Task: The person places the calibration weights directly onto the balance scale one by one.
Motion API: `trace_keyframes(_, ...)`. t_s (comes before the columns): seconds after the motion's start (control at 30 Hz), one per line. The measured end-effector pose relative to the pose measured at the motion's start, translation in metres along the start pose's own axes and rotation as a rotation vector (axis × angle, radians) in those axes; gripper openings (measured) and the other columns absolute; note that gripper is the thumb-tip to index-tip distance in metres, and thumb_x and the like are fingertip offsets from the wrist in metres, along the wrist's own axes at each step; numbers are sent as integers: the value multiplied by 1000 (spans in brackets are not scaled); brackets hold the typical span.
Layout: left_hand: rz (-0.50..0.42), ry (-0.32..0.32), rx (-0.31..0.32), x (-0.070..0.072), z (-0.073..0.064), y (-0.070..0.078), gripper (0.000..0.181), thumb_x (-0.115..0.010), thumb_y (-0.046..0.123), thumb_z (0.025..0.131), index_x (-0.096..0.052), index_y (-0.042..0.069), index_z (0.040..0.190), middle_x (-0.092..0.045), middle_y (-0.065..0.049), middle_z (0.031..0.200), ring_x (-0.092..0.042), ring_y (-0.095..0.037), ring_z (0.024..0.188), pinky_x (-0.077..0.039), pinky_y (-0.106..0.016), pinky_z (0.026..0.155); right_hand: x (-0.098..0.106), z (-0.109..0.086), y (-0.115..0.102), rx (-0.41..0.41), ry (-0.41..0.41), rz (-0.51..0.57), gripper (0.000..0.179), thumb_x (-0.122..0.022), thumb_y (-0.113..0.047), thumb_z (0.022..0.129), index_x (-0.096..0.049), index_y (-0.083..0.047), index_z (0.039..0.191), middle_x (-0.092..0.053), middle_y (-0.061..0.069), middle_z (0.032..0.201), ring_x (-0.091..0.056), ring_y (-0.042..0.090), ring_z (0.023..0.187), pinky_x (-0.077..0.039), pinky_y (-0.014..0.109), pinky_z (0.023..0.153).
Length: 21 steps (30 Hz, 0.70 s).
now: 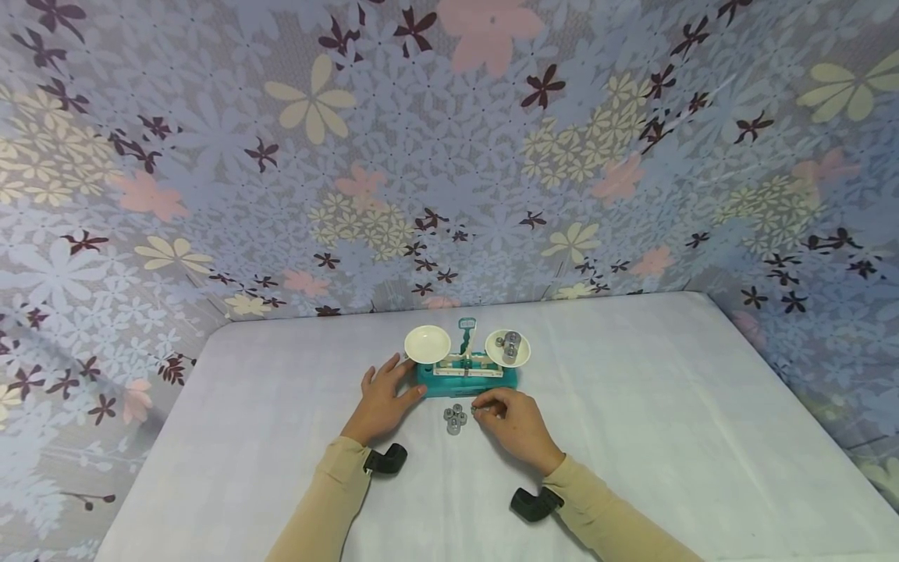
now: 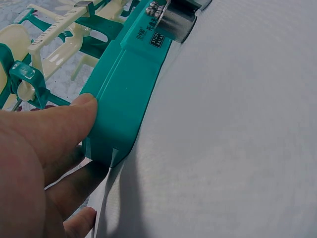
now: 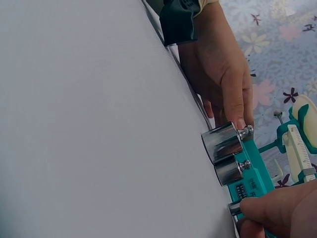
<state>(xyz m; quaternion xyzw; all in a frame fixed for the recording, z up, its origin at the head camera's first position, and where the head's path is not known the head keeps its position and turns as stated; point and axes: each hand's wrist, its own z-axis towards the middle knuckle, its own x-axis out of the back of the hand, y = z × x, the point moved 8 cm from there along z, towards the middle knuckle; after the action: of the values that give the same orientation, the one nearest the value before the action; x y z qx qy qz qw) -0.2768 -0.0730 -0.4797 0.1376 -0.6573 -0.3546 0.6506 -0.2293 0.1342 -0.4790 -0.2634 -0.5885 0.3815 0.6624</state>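
A teal balance scale point(image 1: 467, 382) with two cream pans stands on the table. My left hand point(image 1: 381, 402) holds the left end of its base, thumb on the front and fingers round the end, as the left wrist view shows. Just in front of the base, my right hand point(image 1: 518, 428) pinches a small metal weight point(image 3: 235, 207) between thumb and forefinger. To the left of that hand, several silvery weights point(image 1: 453, 421) stand clustered on the table. The left pan point(image 1: 427, 344) bears nothing; in the right pan point(image 1: 523, 357) lie several metal weights point(image 1: 512, 347).
White cloth point(image 1: 632, 390) covers the table. Behind it rises a wall covering with a flower pattern point(image 1: 449, 195). Black wrist mounts point(image 1: 535, 504) sit on both forearms, close to the tabletop.
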Motion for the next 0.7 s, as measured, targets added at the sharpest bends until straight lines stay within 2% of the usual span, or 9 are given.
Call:
trace_keyframes(0.27,-12,0,1,1,0,2,56,-59,38,89,-46,9,137,-45,-7,140,-23,-28,138,0,-56,109,0,0,1,4,24,-11,9,-73,-15,80,-70,-23,84,-61,-14,77,-54,5,69,-45,24,63)
trace_keyframes(0.7,-15,-3,0,0,0,0,57,-58,38,90,-46,10,137,-45,-7,140,-23,-28,138,0,-56,109,0,-1,-5,32,16,-35,9,-72,-16,81,-71,-21,89,-62,-13,82,-54,4,69,-46,23,63)
